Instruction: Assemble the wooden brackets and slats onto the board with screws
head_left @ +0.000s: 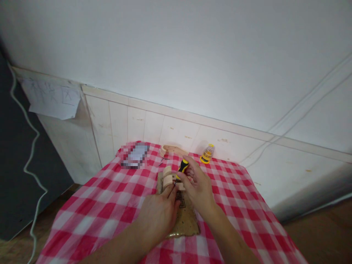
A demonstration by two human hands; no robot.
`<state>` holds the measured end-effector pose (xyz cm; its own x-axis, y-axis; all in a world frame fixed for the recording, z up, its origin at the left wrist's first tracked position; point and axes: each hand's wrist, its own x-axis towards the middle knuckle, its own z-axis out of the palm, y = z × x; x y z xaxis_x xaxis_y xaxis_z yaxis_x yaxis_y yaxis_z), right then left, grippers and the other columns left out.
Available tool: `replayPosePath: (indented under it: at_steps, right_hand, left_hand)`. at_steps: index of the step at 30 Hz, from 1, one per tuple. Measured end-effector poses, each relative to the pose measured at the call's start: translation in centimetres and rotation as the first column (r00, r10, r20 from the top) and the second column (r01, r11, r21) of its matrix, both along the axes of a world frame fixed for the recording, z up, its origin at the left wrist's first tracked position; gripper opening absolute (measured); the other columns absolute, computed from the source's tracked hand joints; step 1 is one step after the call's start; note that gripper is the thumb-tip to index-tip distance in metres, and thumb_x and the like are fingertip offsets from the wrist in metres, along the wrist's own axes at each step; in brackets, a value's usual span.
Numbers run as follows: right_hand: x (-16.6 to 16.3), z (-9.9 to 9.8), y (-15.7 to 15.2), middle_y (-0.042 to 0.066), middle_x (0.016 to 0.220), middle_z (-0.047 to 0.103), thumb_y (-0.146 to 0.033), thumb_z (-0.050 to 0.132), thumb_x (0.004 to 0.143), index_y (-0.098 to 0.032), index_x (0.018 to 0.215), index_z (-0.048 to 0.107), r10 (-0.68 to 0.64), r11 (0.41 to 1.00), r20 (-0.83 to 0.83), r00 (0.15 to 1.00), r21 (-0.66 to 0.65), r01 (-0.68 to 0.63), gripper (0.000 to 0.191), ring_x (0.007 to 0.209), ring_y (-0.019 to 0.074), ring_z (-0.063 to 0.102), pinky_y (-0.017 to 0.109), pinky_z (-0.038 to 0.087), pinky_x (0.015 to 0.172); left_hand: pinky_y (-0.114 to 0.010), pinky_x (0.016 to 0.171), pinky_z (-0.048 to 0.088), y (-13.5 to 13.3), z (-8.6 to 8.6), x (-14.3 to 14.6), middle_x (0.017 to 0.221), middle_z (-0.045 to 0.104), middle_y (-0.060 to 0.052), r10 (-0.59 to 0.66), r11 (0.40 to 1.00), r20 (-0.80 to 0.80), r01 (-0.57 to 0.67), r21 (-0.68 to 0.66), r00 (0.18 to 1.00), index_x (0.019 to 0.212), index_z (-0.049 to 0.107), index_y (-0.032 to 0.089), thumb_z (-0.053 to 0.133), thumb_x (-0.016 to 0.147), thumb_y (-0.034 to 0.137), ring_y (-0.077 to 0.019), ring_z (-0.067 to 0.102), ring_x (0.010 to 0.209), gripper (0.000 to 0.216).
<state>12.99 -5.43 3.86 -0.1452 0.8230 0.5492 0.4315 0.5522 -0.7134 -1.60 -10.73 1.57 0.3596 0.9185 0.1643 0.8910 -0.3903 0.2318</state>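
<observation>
My right hand (198, 185) is closed around a screwdriver with a yellow and black handle (182, 167). The screwdriver is tilted, and its tip points down at pale wooden parts. My left hand (161, 209) presses its fingertips together on a curved wooden piece (167, 180), close beside that tip. Part of the wood is hidden behind my fingers. Under both hands lies a worn brown board (185, 223) with a dark printed pattern.
Farther back are another curved wooden piece (176, 149) and small dark metal bits (164, 159). A clear bit case with yellow ends (207, 154) stands near the wall. At the left lies a blurred phone-like rectangle (136, 155). A red-and-white checked cloth (96, 209) covers the table.
</observation>
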Motion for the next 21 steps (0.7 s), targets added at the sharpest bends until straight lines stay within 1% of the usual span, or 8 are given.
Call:
replayPosePath:
  at_steps: [3,7,9,13,15,21]
  right_hand:
    - [-0.04,-0.1,0.28,0.006,0.112,0.076,-0.03,0.068,0.092,-0.032,0.141,0.06,-0.033,0.999,-0.035,0.999,0.022,0.034,0.049,0.097,0.0237,0.074,0.04,0.062,0.087]
    - [-0.04,-0.06,0.17,0.005,0.112,0.076,-0.028,0.068,0.093,-0.033,0.139,0.062,-0.053,0.995,-0.002,0.999,0.081,0.053,0.047,0.1,0.0232,0.073,0.04,0.061,0.091]
    - [-0.06,-0.01,-0.07,0.006,0.116,0.075,-0.028,0.067,0.093,-0.033,0.138,0.062,-0.043,0.995,0.038,0.998,0.093,0.04,0.045,0.104,0.0233,0.072,0.04,0.061,0.092]
    - [-0.11,-0.17,-0.36,0.008,0.126,0.071,-0.023,0.06,0.096,-0.032,0.145,0.055,0.0,0.998,0.073,0.997,0.069,-0.005,0.05,0.112,0.0237,0.071,0.041,0.06,0.095]
    - [-0.1,-0.32,-0.28,0.008,0.122,0.072,-0.021,0.058,0.096,-0.032,0.146,0.054,0.002,0.999,0.054,0.999,0.052,-0.005,0.052,0.112,0.024,0.071,0.042,0.06,0.095]
    - [0.04,-0.3,0.08,0.006,0.11,0.075,-0.022,0.061,0.093,-0.033,0.144,0.056,-0.007,1.0,0.037,0.999,0.01,0.007,0.052,0.105,0.0256,0.072,0.045,0.061,0.092]
  left_hand:
    - [-0.045,0.078,0.066,0.03,-0.13,0.03,0.15,0.056,-0.015,0.003,1.0,-0.006,-0.003,0.004,1.0,0.145,0.054,0.015,0.04,0.102,0.026,-0.0319,0.072,0.113,0.046]
    - [-0.046,0.076,0.066,0.08,-0.17,0.05,0.151,0.055,-0.016,0.001,1.0,-0.007,-0.001,0.011,1.0,0.145,0.054,0.015,0.04,0.102,0.026,-0.0324,0.073,0.11,0.046]
    - [-0.046,0.077,0.065,0.09,-0.05,0.04,0.151,0.055,-0.017,0.0,1.0,-0.008,0.0,0.009,1.0,0.144,0.055,0.015,0.04,0.102,0.025,-0.0323,0.073,0.109,0.046]
    - [-0.044,0.078,0.065,0.05,0.27,-0.05,0.15,0.055,-0.017,-0.01,1.0,0.004,0.01,0.01,1.0,0.143,0.057,0.016,0.041,0.102,0.025,-0.0309,0.073,0.107,0.045]
    - [-0.044,0.079,0.065,0.01,0.36,-0.09,0.149,0.056,-0.017,-0.016,1.0,0.008,0.016,0.013,1.0,0.142,0.057,0.015,0.04,0.102,0.024,-0.031,0.073,0.109,0.045]
    - [-0.047,0.077,0.066,-0.1,0.45,-0.04,0.15,0.056,-0.018,-0.013,1.0,-0.002,0.013,0.002,1.0,0.142,0.058,0.013,0.038,0.102,0.023,-0.0322,0.073,0.107,0.046]
